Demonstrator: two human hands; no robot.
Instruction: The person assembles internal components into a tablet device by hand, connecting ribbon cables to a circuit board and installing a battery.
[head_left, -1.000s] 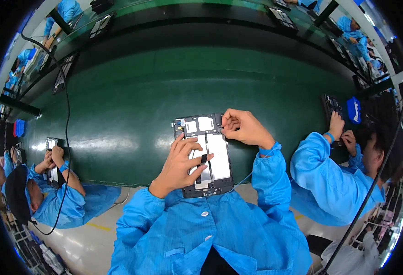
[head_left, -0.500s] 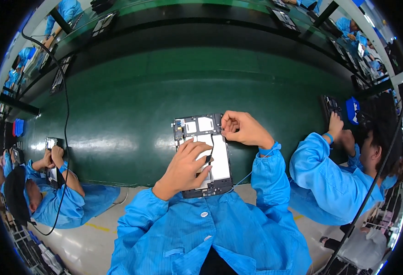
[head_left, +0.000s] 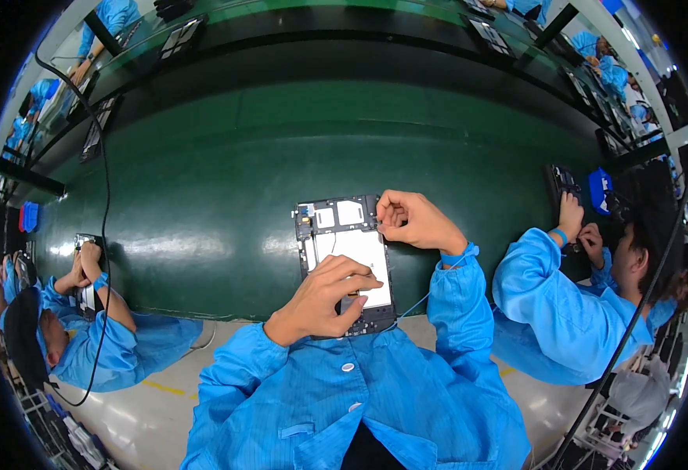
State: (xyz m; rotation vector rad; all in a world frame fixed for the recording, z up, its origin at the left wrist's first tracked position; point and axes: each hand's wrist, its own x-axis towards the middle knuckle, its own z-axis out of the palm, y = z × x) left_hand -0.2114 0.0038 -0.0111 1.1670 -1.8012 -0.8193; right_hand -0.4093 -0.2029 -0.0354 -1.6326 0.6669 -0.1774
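Left hand (head_left: 322, 296): half open over seven o'clock of opened tablet-like device (head_left: 373, 252), mid-view; contact hidden. Right hand (head_left: 414, 221): narrow pinch at two-o'clock edge. Count: two hands, one device, two small white panels (head_left: 350, 212) at twelve o'clock.

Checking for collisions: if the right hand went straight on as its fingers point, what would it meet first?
Likely the opened device, at its upper right edge: the right hand points left and looks right up against it, though depth and exact contact are unclear.
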